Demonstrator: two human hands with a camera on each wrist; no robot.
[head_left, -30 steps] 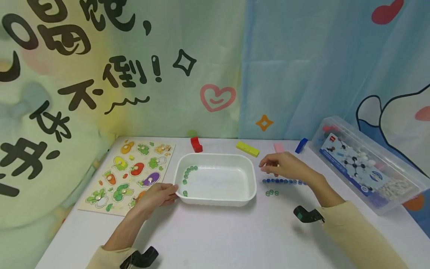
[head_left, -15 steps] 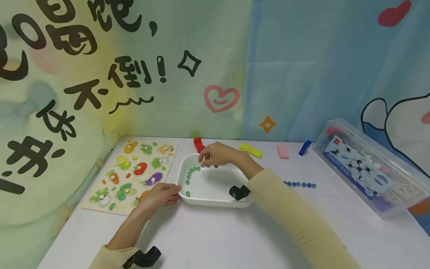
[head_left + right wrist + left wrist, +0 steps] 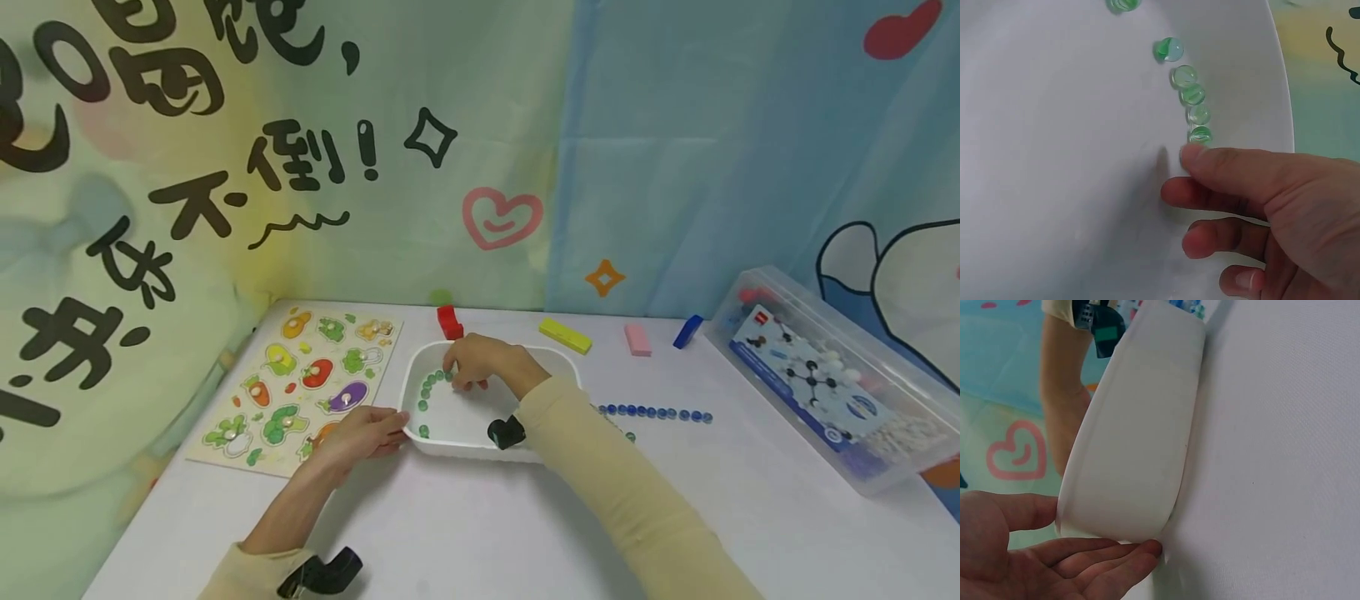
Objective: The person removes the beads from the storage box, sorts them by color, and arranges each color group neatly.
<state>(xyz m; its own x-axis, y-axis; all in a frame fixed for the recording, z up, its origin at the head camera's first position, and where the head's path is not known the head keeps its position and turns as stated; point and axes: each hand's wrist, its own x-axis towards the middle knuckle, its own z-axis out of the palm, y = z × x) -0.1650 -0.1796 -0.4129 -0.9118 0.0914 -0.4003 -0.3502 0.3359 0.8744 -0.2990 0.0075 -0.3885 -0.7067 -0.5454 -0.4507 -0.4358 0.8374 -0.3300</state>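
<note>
**Marbles lining up in the tray**

My right hand (image 3: 480,367) reaches into the white rectangular plastic tray (image 3: 558,360) on the desk (image 3: 465,533), fingers curled beside the curved row of green glass marbles (image 3: 1192,95); whether it pinches one, I cannot tell. My left hand (image 3: 360,433) pinches the tray's corner. A careless nudge could scatter the row.

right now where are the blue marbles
In the head view the blue marbles lie in a row on the table, right of the white tray, in front of the pink block.
</note>
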